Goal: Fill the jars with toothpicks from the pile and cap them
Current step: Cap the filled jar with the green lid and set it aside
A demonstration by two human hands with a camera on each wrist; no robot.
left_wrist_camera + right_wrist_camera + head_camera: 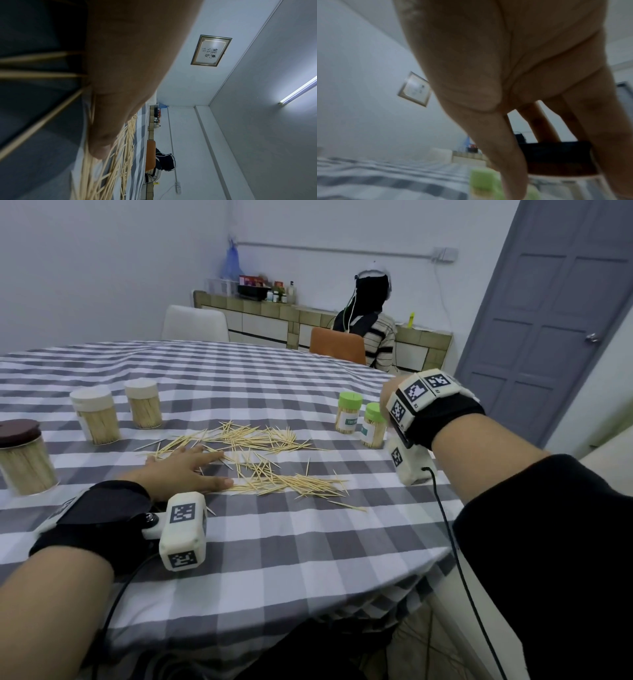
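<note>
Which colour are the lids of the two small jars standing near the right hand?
Light green lids on both small plastic jars; the head view shows them best.

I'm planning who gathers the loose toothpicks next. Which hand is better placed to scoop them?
Left. The left hand already lies flat on the checked tablecloth at the toothpick pile, fingers among the sticks. The right hand hangs raised by the green-lidded jars, away from the pile.

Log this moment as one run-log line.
left hand: flat on toothpicks | right hand: fingers extended over green-lidded jars | holding: nothing
</note>
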